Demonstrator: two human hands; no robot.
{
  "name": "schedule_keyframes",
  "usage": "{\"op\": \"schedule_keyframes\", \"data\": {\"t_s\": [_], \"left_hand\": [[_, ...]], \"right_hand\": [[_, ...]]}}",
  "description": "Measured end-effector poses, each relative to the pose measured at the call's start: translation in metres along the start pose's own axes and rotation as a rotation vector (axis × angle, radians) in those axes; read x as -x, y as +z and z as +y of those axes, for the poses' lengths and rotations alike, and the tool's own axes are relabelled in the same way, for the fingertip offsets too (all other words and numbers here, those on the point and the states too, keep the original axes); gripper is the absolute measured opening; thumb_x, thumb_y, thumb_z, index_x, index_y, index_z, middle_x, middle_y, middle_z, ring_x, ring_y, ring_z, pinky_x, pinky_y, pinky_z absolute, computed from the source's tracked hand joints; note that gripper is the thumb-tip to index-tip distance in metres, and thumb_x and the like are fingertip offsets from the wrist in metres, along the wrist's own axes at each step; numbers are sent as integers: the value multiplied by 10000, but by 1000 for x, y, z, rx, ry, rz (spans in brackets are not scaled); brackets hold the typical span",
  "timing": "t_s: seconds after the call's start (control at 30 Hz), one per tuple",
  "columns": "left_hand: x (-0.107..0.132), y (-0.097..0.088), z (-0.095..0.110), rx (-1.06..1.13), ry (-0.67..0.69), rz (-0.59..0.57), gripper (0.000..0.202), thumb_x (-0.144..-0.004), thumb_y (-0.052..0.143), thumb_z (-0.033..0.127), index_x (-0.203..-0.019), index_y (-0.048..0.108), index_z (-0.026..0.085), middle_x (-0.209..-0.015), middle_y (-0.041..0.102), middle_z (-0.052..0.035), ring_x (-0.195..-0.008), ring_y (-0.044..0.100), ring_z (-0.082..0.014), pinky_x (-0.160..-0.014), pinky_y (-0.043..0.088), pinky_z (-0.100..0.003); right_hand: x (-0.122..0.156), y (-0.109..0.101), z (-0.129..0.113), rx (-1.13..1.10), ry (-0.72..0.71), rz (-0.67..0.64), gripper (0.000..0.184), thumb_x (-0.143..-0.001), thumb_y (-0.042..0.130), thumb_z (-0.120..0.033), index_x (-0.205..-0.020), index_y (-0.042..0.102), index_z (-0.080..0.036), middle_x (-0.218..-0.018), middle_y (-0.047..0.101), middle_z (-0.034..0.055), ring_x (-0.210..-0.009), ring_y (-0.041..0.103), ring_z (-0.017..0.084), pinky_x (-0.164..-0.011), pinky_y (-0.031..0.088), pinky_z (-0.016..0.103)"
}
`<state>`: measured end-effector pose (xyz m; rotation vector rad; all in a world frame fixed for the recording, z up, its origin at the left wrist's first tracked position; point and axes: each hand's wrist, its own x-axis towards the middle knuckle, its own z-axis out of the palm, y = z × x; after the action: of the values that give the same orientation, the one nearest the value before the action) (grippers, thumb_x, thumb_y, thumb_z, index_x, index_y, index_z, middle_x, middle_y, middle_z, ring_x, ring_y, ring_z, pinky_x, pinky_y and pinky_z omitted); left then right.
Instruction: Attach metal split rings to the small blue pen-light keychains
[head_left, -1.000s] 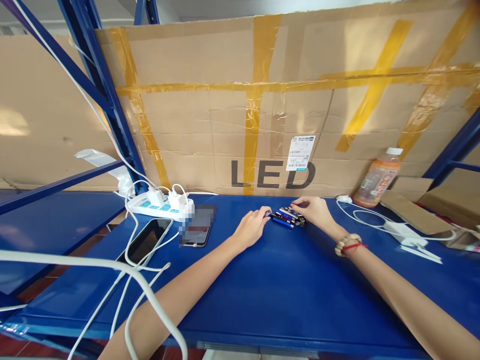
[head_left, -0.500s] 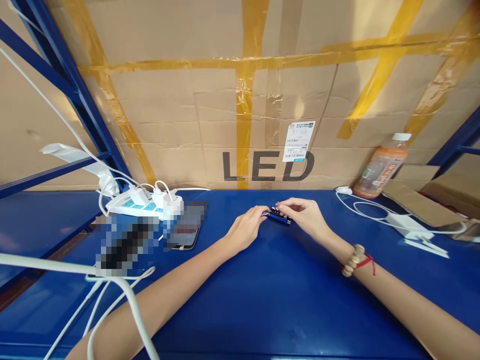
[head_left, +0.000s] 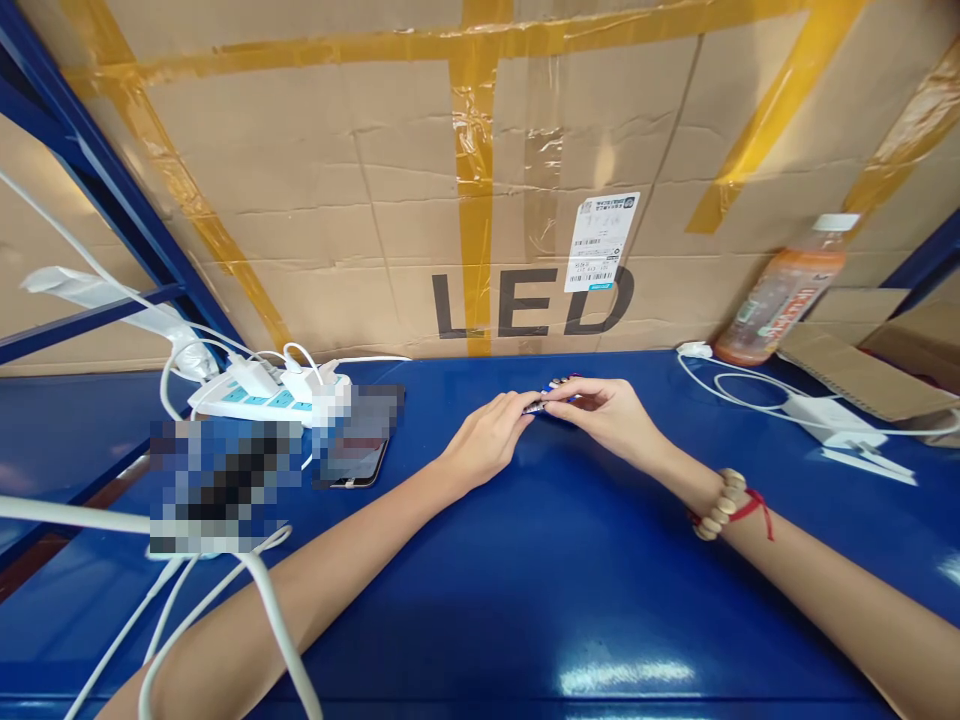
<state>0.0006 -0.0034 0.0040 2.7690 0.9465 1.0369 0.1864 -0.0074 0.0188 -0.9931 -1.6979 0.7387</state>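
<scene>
Head view: left hand point(head_left: 487, 438) and right hand point(head_left: 611, 425) meet over the glossy blue surface point(head_left: 510, 570), fingers narrowed at small, slim blue-and-silver pieces point(head_left: 534, 406) lying between their fingertips, partly hidden; can't tell how firmly either grips. Dark flat phone point(head_left: 367, 450) left of left hand, white power strip point(head_left: 244, 402) beyond that; clear plastic bottle of orange drink point(head_left: 784, 300) past right hand, farther right.

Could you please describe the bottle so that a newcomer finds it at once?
Behind the glossy blue work surface stands a large brown cardboard sheet printed LED. At its lower right is an orange plastic bottle, beside an open brown cardboard box. Its white cap sets it apart.
</scene>
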Motion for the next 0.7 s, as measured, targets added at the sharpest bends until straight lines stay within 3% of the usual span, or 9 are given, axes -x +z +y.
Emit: {"op": "schedule_keyframes", "data": {"t_s": [0.2,0.43,0.7], "left_hand": [[0,1,-3,-44,4,-13,296,-956,267,231,-1135,488,152,-925,612,-78,-865,589,-185,-768,507,-306],[1,-1,-3,8,28,-39,273,-946,261,191,-1075,499,156,-924,623,-72,-872,596,-177,-758,500,-285],[3,-2,-1,85,40,-113,178,-937,331,196,-1014,490,179,-986,636,-62,-901,617,-167,-773,494,-272]], "right_hand": [[2,3,-3,55,-16,55,287,-625,722,-466,-708,718,-191,-728,703,55,-675,636,190,-647,524,333],[-1,-5,-5,54,-133,-55,189,-638,726,-434,-639,716,-245,-770,639,26,-707,596,156,-631,501,304],[0,-7,-3,77,-136,-122,274,-629,719,-483,-538,686,-227,-699,602,20,-660,554,141,-651,475,315]]}}
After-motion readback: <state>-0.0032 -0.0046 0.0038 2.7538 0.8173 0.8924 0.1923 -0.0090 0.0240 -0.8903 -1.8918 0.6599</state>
